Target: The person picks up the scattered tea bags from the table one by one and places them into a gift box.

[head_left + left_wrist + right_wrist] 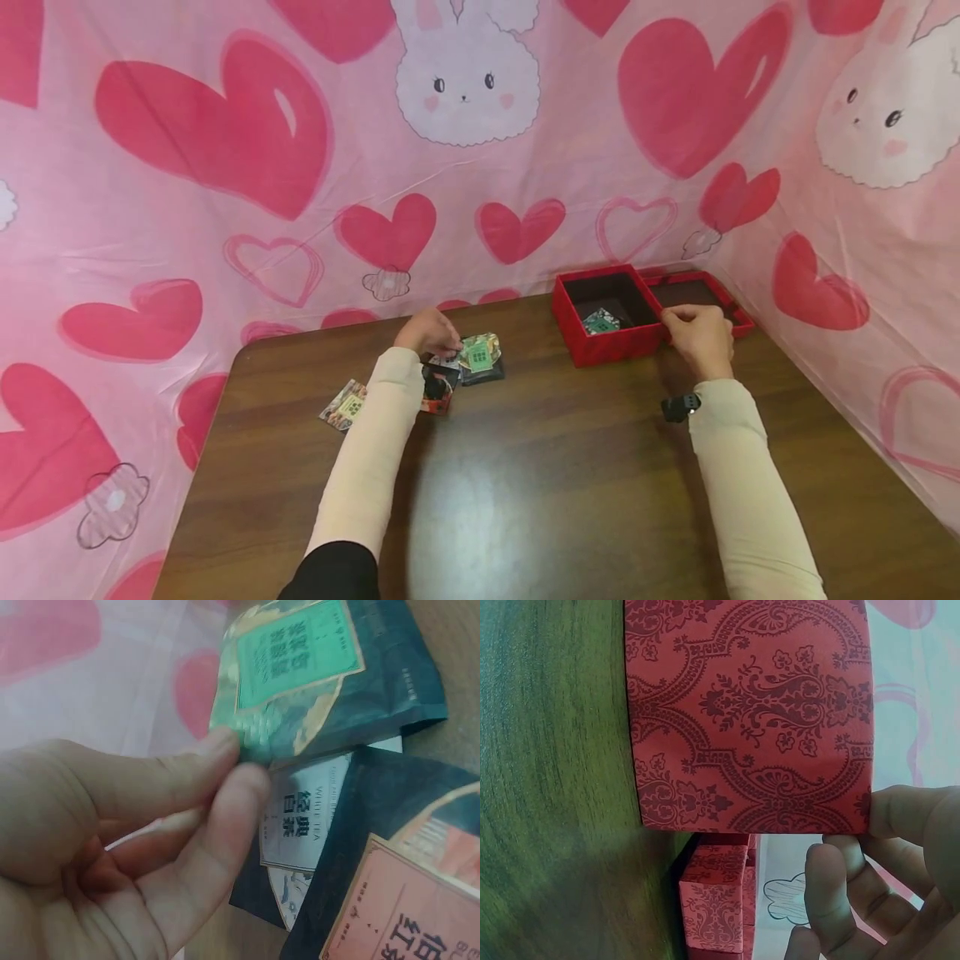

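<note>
My left hand (429, 332) pinches the corner of a tea packet with a green label (300, 660) between thumb and index finger. Beneath and beside it lie a white tea packet (300, 817) and a dark packet with an orange-red label (397, 907), which partly overlaps the white one. With thumb and fingertips, my right hand (701, 337) grips the upper right corner of a red patterned box (750, 712). The box stands open on the table, and a packet with a green label (602, 322) lies inside.
The red lid (741, 321) lies upturned to the right of the box, against the pink curtain (540, 167). A packet with a pale yellow label (347, 407) sits left of my left forearm. All rests on a brown wooden table (555, 467).
</note>
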The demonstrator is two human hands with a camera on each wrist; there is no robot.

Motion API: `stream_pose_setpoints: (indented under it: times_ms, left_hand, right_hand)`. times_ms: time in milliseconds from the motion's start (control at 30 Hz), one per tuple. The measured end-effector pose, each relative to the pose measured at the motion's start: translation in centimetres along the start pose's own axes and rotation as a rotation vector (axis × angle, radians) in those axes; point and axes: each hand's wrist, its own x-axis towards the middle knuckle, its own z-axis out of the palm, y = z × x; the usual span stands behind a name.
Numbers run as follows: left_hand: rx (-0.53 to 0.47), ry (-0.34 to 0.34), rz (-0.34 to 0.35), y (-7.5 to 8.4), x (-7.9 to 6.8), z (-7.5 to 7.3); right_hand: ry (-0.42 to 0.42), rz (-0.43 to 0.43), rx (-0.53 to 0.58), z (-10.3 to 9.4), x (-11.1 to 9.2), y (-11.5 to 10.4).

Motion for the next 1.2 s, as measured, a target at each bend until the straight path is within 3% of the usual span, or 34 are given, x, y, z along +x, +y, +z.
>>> stream_pose_setpoints:
  times_ms: [200,467,767,1000,1200]
  left_hand:
    - [-0.208,-0.061,-0.036,-0.3,-0.2,-0.5]
    - [-0.393,-0.031,-0.036,0.4,-0.4,-0.8]
    - [-0.505,-0.027,-0.007,1.1,-0.4,-0.9]
    - [-0.606,-0.035,0.027,3.0,-0.7,-0.7]
    - [-0.624,0.029,0.069,4.5,-0.8,-0.6]
  right_hand:
    - [-0.012,0.017,-0.003,0.0,-0.1,0.0]
    - [0.002,0.002,-0.008,0.1,-0.2,0.0]
    - [0.005,-0.003,-0.008,0.1,-0.1,0.0]
    - [-0.003,0.009,-0.004,0.2,-0.1,0.1]
    - [0.011,0.001,0.0,0.2,-0.2,0.0]
